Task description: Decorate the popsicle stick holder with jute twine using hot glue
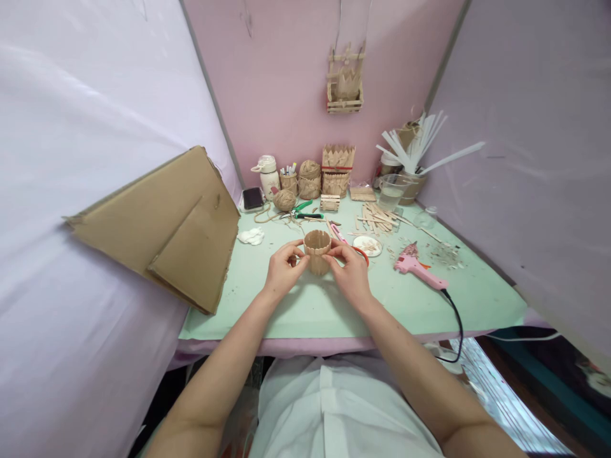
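A small round cup made of wooden craft sticks (pixel 317 257) stands upright between my hands, its open top facing up. My left hand (pixel 285 266) grips its left side with thumb and fingers. On the opposite side, my right hand (pixel 349 267) holds the wall the same way. The cup's base is low over the green table, and I cannot tell if it touches. Just behind my right hand lie a pink-handled tool (pixel 338 234) and a red loop, partly hidden by the hand.
A pink glue gun (pixel 420 270) with a black cord lies at right. Loose craft sticks (pixel 377 217), a white dish (pixel 367 245), green-handled pliers (pixel 302 207) and twine balls (pixel 285 200) sit farther back. Cardboard (pixel 191 235) leans at left. White strips (pixel 413 149) stick out of a pot.
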`<state>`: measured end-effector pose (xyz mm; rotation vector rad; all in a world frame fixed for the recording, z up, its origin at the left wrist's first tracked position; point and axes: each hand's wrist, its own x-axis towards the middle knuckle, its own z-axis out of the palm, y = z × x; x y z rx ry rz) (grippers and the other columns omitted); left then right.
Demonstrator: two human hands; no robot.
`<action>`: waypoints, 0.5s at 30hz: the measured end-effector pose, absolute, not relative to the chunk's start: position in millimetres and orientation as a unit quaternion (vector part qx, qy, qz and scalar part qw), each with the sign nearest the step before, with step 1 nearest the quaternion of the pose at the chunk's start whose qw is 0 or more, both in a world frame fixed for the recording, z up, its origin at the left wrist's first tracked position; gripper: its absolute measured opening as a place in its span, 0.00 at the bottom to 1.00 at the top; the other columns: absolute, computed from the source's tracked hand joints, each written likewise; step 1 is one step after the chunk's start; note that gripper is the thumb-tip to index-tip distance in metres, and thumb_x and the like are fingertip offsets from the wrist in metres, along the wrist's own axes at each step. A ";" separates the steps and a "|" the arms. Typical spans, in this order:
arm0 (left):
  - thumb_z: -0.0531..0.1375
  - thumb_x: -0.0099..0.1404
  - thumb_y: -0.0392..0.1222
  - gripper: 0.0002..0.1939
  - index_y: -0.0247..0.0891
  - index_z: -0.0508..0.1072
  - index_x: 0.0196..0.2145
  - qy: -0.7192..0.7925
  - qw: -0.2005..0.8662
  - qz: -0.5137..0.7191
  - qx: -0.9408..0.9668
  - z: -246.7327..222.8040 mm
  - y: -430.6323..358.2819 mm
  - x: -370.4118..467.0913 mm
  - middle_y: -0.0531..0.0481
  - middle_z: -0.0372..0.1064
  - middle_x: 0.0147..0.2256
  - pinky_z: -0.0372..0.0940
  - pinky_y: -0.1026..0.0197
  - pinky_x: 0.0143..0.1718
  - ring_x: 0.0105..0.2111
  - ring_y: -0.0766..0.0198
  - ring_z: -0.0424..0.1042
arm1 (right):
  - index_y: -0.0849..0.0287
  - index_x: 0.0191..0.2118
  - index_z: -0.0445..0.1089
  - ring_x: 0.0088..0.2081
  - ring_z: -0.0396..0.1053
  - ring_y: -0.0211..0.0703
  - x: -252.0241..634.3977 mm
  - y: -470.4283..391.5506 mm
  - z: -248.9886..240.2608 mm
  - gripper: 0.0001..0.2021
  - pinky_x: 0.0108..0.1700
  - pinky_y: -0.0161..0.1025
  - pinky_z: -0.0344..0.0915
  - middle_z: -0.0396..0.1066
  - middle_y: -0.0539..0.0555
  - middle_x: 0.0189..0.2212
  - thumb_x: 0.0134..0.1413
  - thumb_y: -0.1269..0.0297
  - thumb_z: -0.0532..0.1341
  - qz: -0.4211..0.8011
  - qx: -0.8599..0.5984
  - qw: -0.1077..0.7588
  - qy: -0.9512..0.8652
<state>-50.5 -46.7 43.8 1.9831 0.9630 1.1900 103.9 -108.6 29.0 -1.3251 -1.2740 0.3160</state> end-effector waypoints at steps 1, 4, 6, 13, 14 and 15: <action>0.59 0.55 0.40 0.07 0.37 0.67 0.23 0.363 0.317 0.454 0.750 43.7 -46.3 -50.3 0.45 0.72 0.47 0.60 0.64 0.26 0.22 0.73 0.60 | 0.56 0.29 0.68 0.50 0.68 0.50 104.4 -108.1 28.7 0.05 0.52 0.50 0.64 0.70 0.58 0.50 0.52 0.62 0.59 0.141 -0.569 0.597 -0.548; 0.60 0.55 0.40 0.07 0.36 0.67 0.23 0.367 0.330 0.455 0.742 43.6 -45.6 -49.6 0.45 0.72 0.47 0.60 0.64 0.26 0.22 0.73 0.61 | 0.56 0.29 0.68 0.49 0.69 0.50 105.7 -106.8 27.9 0.05 0.51 0.50 0.66 0.71 0.58 0.48 0.52 0.62 0.60 0.152 -0.564 0.602 -0.545; 0.60 0.55 0.41 0.08 0.36 0.68 0.23 0.373 0.335 0.451 0.738 43.5 -45.4 -49.2 0.45 0.72 0.47 0.60 0.64 0.26 0.23 0.72 0.63 | 0.56 0.29 0.68 0.48 0.70 0.49 106.2 -106.3 27.7 0.05 0.50 0.49 0.66 0.71 0.58 0.48 0.51 0.62 0.60 0.155 -0.561 0.607 -0.541; 0.60 0.55 0.42 0.08 0.36 0.68 0.22 0.373 0.348 0.459 0.727 39.8 -42.8 -49.8 0.45 0.73 0.45 0.59 0.65 0.26 0.24 0.71 0.65 | 0.57 0.27 0.68 0.47 0.70 0.48 106.1 -106.3 29.5 0.05 0.50 0.47 0.67 0.72 0.58 0.46 0.50 0.63 0.61 0.156 -0.557 0.613 -0.538; 0.60 0.55 0.41 0.08 0.35 0.68 0.22 0.370 0.350 0.462 0.726 39.2 -42.4 -50.0 0.45 0.73 0.45 0.59 0.65 0.26 0.24 0.72 0.64 | 0.57 0.27 0.68 0.47 0.70 0.48 105.9 -106.5 30.0 0.05 0.49 0.47 0.67 0.72 0.58 0.46 0.50 0.63 0.61 0.155 -0.557 0.613 -0.539; 0.61 0.54 0.41 0.08 0.35 0.68 0.22 0.367 0.352 0.465 0.724 38.6 -42.0 -50.2 0.44 0.73 0.45 0.58 0.65 0.25 0.23 0.72 0.63 | 0.57 0.27 0.68 0.47 0.70 0.48 105.7 -106.7 30.5 0.05 0.49 0.46 0.67 0.72 0.58 0.46 0.50 0.63 0.61 0.155 -0.556 0.614 -0.539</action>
